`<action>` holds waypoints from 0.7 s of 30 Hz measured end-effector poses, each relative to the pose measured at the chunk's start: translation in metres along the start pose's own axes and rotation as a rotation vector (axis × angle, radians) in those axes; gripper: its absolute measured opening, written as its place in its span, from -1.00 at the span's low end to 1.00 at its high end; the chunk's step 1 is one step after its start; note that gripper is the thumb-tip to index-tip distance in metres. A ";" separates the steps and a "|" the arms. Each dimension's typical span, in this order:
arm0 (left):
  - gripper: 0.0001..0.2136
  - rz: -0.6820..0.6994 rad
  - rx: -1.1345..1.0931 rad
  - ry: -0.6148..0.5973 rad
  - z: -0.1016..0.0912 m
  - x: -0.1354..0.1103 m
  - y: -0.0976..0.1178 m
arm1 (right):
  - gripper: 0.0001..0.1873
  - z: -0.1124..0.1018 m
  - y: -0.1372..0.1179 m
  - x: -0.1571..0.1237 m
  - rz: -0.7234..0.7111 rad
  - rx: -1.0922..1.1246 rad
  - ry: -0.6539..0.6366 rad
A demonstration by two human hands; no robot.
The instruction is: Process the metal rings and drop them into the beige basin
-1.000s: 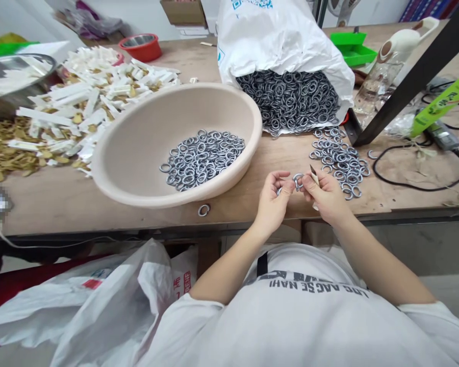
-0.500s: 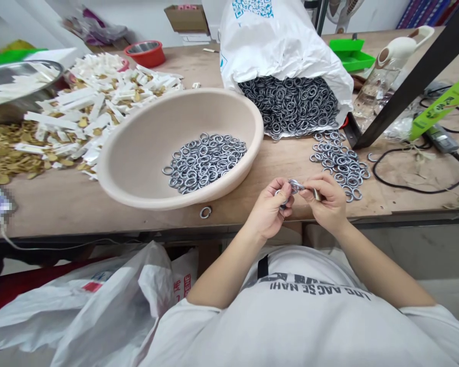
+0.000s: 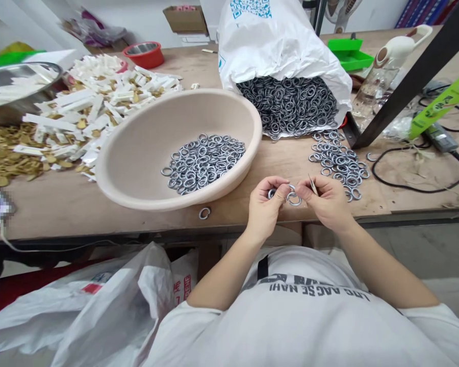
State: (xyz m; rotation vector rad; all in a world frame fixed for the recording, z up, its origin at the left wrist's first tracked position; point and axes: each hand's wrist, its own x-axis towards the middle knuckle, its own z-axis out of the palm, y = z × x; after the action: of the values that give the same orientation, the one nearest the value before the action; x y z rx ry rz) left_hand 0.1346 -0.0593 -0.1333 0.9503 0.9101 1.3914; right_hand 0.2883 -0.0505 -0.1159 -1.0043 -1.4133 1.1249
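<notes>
My left hand (image 3: 266, 204) is closed in a pinch around grey metal rings; one ring shows inside its curled fingers. Between the two hands a metal ring (image 3: 294, 198) sticks out from the left fingertips. The right thumb and index finger of my right hand (image 3: 327, 201) touch or nearly touch that ring's edge. A thin, pointed, blade-like tool (image 3: 312, 185) pokes up from the closed right fingers, its lower part hidden. Just behind the right hand lies a loose pile of rings (image 3: 342, 158). To the left, a beige basin (image 3: 133, 148) has many rings at its bottom.
A white sack (image 3: 279, 46) spills rings behind the hands. One ring (image 3: 204, 213) lies before the basin. White strips and tan pieces (image 3: 80, 107) cover the table's left. At right are a slanted black post (image 3: 405, 81), a black cable (image 3: 416, 189) and a jug (image 3: 382, 71).
My hands have turned slightly, and the ring between them now faces the camera, more exposed. The blade-like tool in my right hand has swung to point upward.
</notes>
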 end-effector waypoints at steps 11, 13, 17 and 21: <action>-0.65 -0.071 -0.070 0.005 -0.001 -0.004 0.003 | -0.81 0.011 0.020 -0.011 -0.108 -0.054 0.088; -0.64 -0.008 0.004 0.030 -0.004 -0.001 0.003 | -0.75 0.005 0.016 -0.010 -0.059 -0.032 0.068; -0.64 0.054 0.111 -0.009 -0.008 0.004 0.007 | -0.64 -0.009 -0.005 -0.007 -0.052 -0.186 -0.258; -0.67 0.108 0.183 -0.049 -0.011 0.005 0.013 | -0.56 -0.015 -0.019 -0.004 -0.175 -0.458 -0.406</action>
State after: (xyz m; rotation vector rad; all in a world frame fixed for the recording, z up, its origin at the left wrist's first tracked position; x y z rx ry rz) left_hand 0.1192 -0.0546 -0.1251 1.1817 0.9732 1.3861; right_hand 0.3037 -0.0564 -0.0976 -0.9693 -2.1109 0.9248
